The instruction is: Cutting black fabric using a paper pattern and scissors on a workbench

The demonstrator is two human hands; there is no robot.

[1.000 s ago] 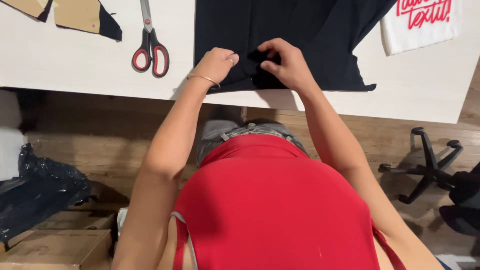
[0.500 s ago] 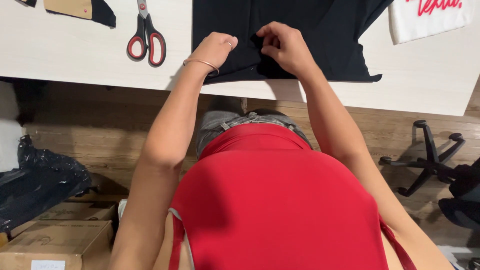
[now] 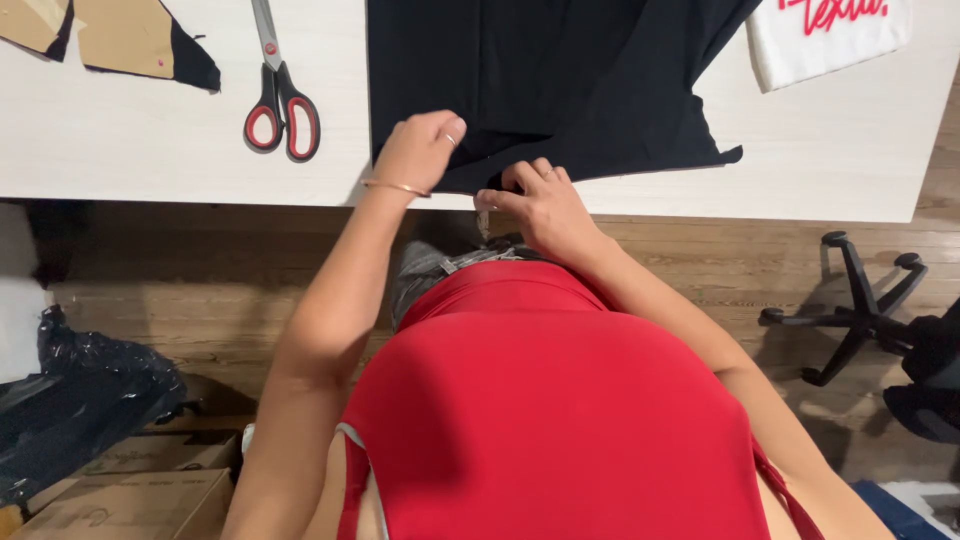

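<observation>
You are standing at a pale wooden table [image 3: 120, 150] above a plank floor, with red-handled scissors [image 3: 280, 105] lying to your left, tan paper pattern pieces [image 3: 120, 35] beyond them, and a white printed cloth [image 3: 835, 40] at the far right. The black fabric [image 3: 540, 80] is lying straight ahead of you, its near hem running left to right along the table edge while its length is stretching away from you. Your left hand [image 3: 420, 150] is resting curled on that hem, fingers pinching the cloth. Your right hand [image 3: 540, 205] is gripping the hem just beside it, slightly nearer your body at the table's edge.
</observation>
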